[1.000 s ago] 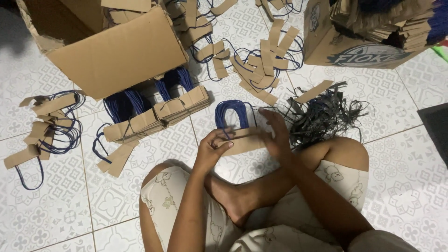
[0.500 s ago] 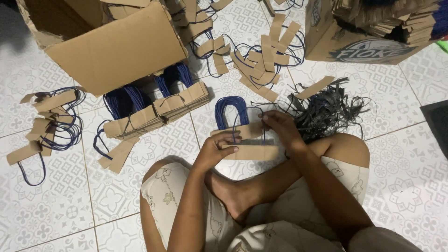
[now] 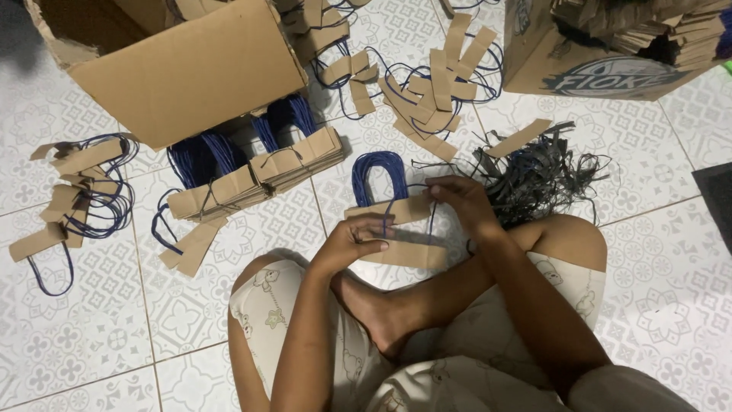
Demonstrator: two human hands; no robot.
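While the person sits cross-legged on the tiled floor (image 3: 84, 320), both forearms reach forward over the knees to a stack of brown card strips (image 3: 396, 229) with blue cord loops (image 3: 379, 172) lying just in front of the bare foot (image 3: 374, 313). The left hand (image 3: 352, 243) is curled, fingers bent over the near edge of the stack and pressing it down. The right hand (image 3: 460, 202) is partly closed at the stack's far right corner, fingertips pinched on a thin dark cord (image 3: 431, 229); how tightly, I cannot tell. Just right of that hand lies a tangle of dark cords (image 3: 541, 175), touching the right knee. To the left, 2 tied bundles of strips (image 3: 255, 175) lie near the flap of an open cardboard box (image 3: 191, 69); loose strips with cords (image 3: 76, 191) lie further left. More loose strips (image 3: 435, 91) are scattered beyond the hands, beside a second box (image 3: 602, 61) at the upper right. Bare tiles show at the lower left and at the right.
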